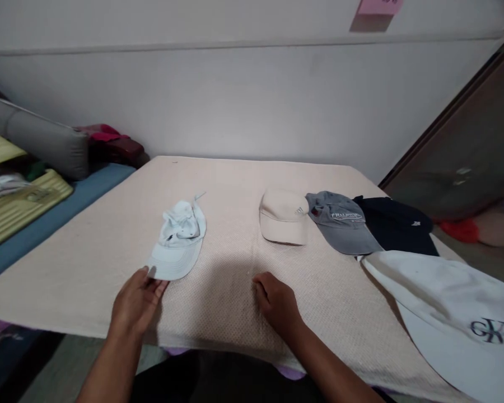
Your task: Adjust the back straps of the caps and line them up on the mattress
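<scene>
My left hand (136,299) pinches the brim of a pale blue cap (180,238), thumb on top and fingers underneath. The cap lies on the cloth-covered table (227,184) with its crown partly sunken and its strap end pointing to the back. My right hand (276,299) rests closed in a loose fist on the cloth, with nothing visible in it. Nearest to that hand is a beige cap (283,215) with a small logo, its brim toward me.
To the right sit a grey cap (340,221), a dark navy cap (395,224) and a large-looking white cap (449,308) by the table edge. A wall (243,101) stands behind the table. At left are a grey cushion (46,137) and yellow-green folded items (29,204).
</scene>
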A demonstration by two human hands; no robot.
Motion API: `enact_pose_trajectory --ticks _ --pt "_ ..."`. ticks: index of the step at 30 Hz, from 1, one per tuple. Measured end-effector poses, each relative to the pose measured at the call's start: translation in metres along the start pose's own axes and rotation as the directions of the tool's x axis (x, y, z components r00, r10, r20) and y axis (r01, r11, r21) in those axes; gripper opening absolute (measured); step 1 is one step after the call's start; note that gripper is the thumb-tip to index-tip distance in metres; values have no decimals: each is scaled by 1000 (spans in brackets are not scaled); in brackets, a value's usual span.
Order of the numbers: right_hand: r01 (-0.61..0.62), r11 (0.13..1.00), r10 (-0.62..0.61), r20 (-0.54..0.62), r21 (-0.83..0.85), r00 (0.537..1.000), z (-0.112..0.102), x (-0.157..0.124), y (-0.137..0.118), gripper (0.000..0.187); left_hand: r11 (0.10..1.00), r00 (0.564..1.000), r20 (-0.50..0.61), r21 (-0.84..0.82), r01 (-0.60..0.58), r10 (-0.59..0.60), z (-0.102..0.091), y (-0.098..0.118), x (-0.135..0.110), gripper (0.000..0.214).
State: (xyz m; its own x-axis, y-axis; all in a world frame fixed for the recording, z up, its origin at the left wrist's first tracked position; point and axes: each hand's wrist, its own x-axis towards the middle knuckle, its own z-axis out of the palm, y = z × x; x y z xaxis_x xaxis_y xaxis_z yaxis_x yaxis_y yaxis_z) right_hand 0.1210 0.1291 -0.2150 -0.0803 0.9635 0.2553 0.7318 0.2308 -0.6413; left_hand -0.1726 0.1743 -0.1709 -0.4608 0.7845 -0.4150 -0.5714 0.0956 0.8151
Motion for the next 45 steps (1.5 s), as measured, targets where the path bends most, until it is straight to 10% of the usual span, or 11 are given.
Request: enact_pose_trajectory --ticks 12,17,21,25,28,30,34,37,39,45 --pt "-114 947 129 -31 301 991 -6 3 -2 12 943 942 259 -197 267 -213 35 -14 -35 38" --pt "-345 489 379 161 801 911 -17 13 11 26 933 862 395 -33 359 -317 48 -52 -83 52" --pt "-364 123 328 308 923 893 -36 14 19 49 868 642 595 230 441 -484 51 -77 -112 50" --pt "-387 -25 299 377 922 877 -57 6 27 40 791 338 731 446 419 -592 55 -84 -130 55" --pt "-341 -76 261 349 937 900 -69 -2 31 36 773 229 762 495 397 -606 60 -79 -134 46" --pt "-353 -100 199 366 930 909 -72 -8 29 39 771 257 757 464 435 -601 64 -74 -130 35" --pt "-517 -78 56 522 852 851 -68 -22 23 37 768 471 636 332 548 -611 68 -68 -111 29" --pt "-611 -2 -14 611 792 792 -67 -29 23 42 784 553 579 287 550 -600 68 -65 -100 24" --pt "-625 29 -51 625 780 779 -71 -31 28 47 811 541 632 264 523 -555 66 -65 -96 22" --pt "-561 -108 -90 554 821 828 -90 -35 37 45 765 322 707 490 418 -629 63 -79 -107 37"
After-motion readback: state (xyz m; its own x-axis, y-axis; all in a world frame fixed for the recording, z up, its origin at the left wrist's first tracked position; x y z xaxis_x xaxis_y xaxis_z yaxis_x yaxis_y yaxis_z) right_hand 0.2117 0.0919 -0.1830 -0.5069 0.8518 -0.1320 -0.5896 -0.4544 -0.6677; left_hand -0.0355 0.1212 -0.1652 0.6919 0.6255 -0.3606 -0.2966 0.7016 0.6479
